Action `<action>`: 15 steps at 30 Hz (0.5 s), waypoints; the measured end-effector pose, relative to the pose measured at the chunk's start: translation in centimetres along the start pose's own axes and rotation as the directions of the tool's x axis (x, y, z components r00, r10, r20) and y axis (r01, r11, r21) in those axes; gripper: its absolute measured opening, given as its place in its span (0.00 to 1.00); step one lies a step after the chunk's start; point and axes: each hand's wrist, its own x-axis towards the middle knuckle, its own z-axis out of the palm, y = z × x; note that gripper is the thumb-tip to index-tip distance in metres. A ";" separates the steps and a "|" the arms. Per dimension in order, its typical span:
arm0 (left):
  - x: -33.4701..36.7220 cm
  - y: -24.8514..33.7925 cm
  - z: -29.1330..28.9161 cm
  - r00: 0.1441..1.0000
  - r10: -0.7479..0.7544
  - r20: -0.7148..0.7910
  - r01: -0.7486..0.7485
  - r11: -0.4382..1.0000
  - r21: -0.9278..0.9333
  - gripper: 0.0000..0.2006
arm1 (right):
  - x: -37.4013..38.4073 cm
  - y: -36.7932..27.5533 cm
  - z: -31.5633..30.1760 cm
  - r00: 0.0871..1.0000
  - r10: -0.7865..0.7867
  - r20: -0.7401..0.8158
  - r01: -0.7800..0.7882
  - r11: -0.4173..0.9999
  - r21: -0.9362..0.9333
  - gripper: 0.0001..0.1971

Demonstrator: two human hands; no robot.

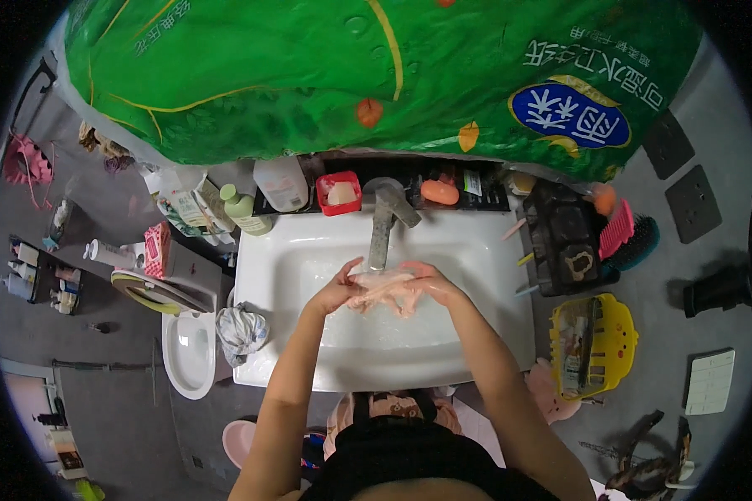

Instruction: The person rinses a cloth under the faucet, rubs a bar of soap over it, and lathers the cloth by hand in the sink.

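- Pale pink cloth [384,296]: over the white sink [263,346], just below the tap's [380,242] spout.
- Grip: left hand [337,289] pinches its left end, right hand [433,282] its right; neither nearer.
- Long axis: crosswise, hand to hand.
- Pointing: loose folds droop toward the wearer; no clear leading end.

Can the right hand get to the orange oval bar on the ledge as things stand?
Likely yes: the orange bar lies ahead of the right hand, and the faucet stands left of the path. That hand holds the wet pink cloth, though, so it would probably need to let go first.
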 end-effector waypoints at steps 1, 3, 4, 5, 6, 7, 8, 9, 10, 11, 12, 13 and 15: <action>-0.4 0.0 -1.0 1.000 0.000 -0.011 0.000 1.000 0.000 0.25 | 0.2 0.2 0.1 1.000 0.003 0.011 -0.003 1.000 0.001 0.21; -0.6 0.0 -2.7 0.974 0.026 -0.225 0.089 0.869 0.487 0.18 | 0.7 0.3 0.4 0.992 0.084 -0.092 -0.094 0.990 -0.109 0.21; -0.5 -0.3 -3.0 0.883 0.163 -0.441 0.049 0.901 0.431 0.14 | 1.0 0.4 0.9 0.993 0.085 -0.084 -0.095 0.989 -0.112 0.21; -0.7 -0.6 -3.4 0.877 0.166 -0.450 0.050 0.902 0.429 0.14 | 1.3 0.6 1.7 0.998 0.059 -0.012 -0.060 0.979 -0.193 0.21; -0.6 -0.6 -3.1 0.885 0.138 -0.445 0.044 0.926 0.376 0.13 | 1.4 1.3 1.8 0.998 0.039 0.052 -0.023 0.963 -0.268 0.21; -0.7 -0.4 -2.8 0.891 0.112 -0.441 0.040 0.946 0.321 0.13 | 1.4 2.1 1.9 0.998 0.041 0.057 -0.024 0.963 -0.270 0.21; -1.2 -0.3 -2.9 0.876 0.071 -0.476 -0.008 0.991 0.132 0.15 | 1.5 3.0 2.2 0.997 -0.055 0.061 0.076 0.893 -0.443 0.21; -1.5 -0.3 -2.5 0.876 0.072 -0.478 -0.010 0.991 0.132 0.15 | 1.9 3.9 1.9 0.985 -0.153 0.076 0.168 0.783 -0.600 0.21; -2.2 -0.4 -2.0 0.862 0.111 -0.495 -0.047 0.989 0.141 0.16 | 2.9 4.1 1.2 0.992 -0.067 -0.105 -0.033 0.673 -0.739 0.20; -3.0 -0.6 -1.4 0.844 0.150 -0.515 -0.084 0.985 0.151 0.17 | 3.5 4.8 1.1 0.993 -0.065 -0.100 -0.031 0.673 -0.739 0.20; -4.2 -0.9 -1.3 0.827 0.188 -0.530 -0.106 0.978 0.182 0.18 | 4.3 5.3 1.8 0.980 -0.099 -0.174 -0.038 0.761 -0.647 0.21; -4.3 -1.1 0.0 0.819 0.277 -0.502 -0.157 0.951 0.268 0.17 | 4.7 6.4 1.0 0.951 -0.125 -0.282 -0.052 0.837 -0.545 0.23; -2.4 -0.9 5.3 0.830 0.352 -0.432 -0.311 0.936 0.165 0.18 | 5.8 10.6 -1.9 0.770 -0.285 -0.571 0.005 0.897 -0.442 0.23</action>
